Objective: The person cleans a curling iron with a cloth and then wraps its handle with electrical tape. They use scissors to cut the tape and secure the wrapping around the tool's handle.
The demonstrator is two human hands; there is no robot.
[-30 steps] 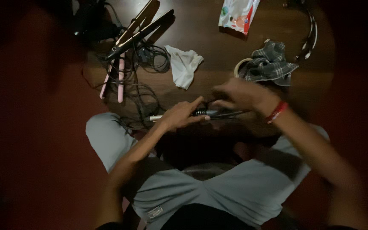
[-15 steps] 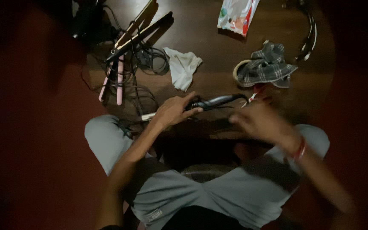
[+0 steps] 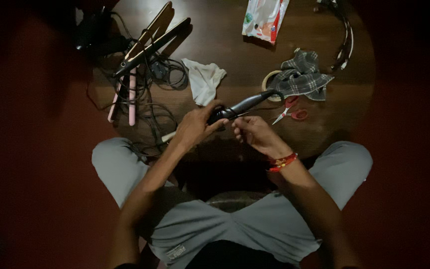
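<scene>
While the person sits with knees spread at the near edge of a round wooden desk [image 3: 235, 55], both hands meet just above that edge. The left hand [image 3: 195, 127] is closed around the thick end of a dark curling iron [image 3: 247, 104], whose slim barrel slants up and to the right, its tip reaching toward a roll of tape [image 3: 269, 82]. The right hand [image 3: 254, 132], with a red band on its wrist, sits just beside the left with fingertips pinched together close under the iron; something small and thin seems to be between them, but the dim light keeps me from telling what, or whether they touch the iron.

Just right of the barrel lie red-handled scissors [image 3: 289, 108] flat on the desk. A checked grey cloth [image 3: 302, 74] lies partly over the tape roll. A crumpled white cloth [image 3: 202, 79] rests left of the iron. Farther left, two hair straighteners [image 3: 148, 42], one dark and one pale, lie among a tangle of black cables [image 3: 155, 79]. At the far edge sits a flat colourful packet [image 3: 265, 17], and a thin curved cord [image 3: 345, 37] runs along the right rim.
</scene>
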